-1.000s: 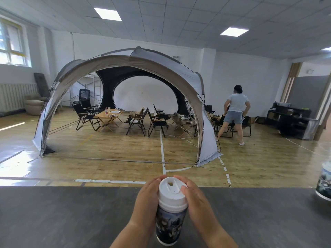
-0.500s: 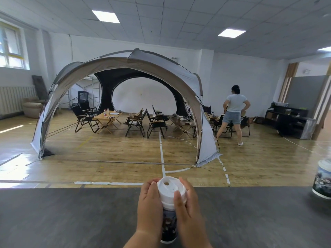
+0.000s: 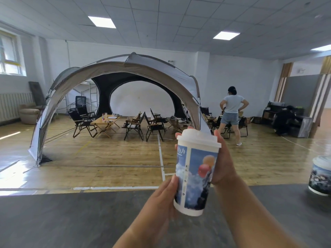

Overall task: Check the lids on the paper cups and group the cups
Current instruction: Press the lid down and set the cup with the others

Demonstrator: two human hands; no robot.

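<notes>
Head view shows us holding a cup (image 3: pixel 195 178) at lower centre, clear of the table (image 3: pixel 71 221), left hand (image 3: pixel 161 197) gripping its base and right hand (image 3: pixel 223 163) wrapped round its lid (image 3: pixel 198 139), while a second cup (image 3: pixel 320 176) stands well apart at the right edge, so we judge the grouping not yet done.

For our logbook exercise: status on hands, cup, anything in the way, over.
Gripping cup: left hand low, right hand by lid; held above table. Far right, second cup stands on table. Nothing seen between them.
</notes>
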